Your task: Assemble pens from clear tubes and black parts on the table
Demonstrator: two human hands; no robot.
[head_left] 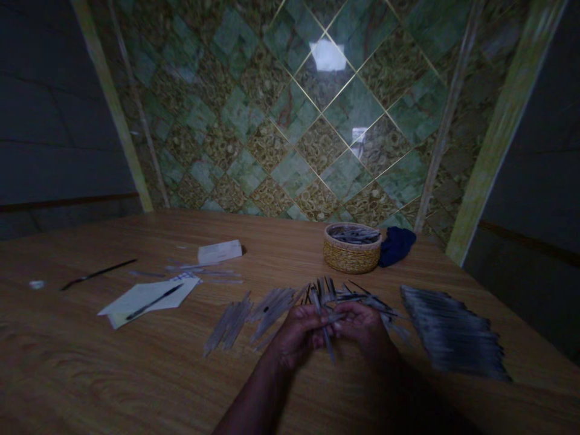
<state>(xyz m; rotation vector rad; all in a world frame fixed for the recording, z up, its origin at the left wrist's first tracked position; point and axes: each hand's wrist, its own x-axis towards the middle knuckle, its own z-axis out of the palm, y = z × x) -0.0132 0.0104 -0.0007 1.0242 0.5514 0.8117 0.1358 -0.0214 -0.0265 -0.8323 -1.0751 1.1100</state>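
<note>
Tiled wall [321, 115] stands behind the wooden tabletop [136, 386]. Above it, the fingers of left hand [294, 334] and right hand [366, 329] grasp thin sticks [328, 347], seemingly handling them closely; this calls for light pinching.

The table is wide, with a flat brown wood-grain top [113, 380]. Seen from its middle, one round basket of yellow-brown woven material [352, 260] stands at one o'clock, and one dark blue crumpled cloth [399, 244] lies just beside it. At eleven o'clock there is one small white rectangular box [220, 251]. At ten o'clock lie white paper sheets [140, 296] and one long thin black strip [97, 275]. Groups of thin greyish sticks [229, 321] lie at nine o'clock; at three o'clock is one wide row of thin dark grey sticks [455, 335].
</note>
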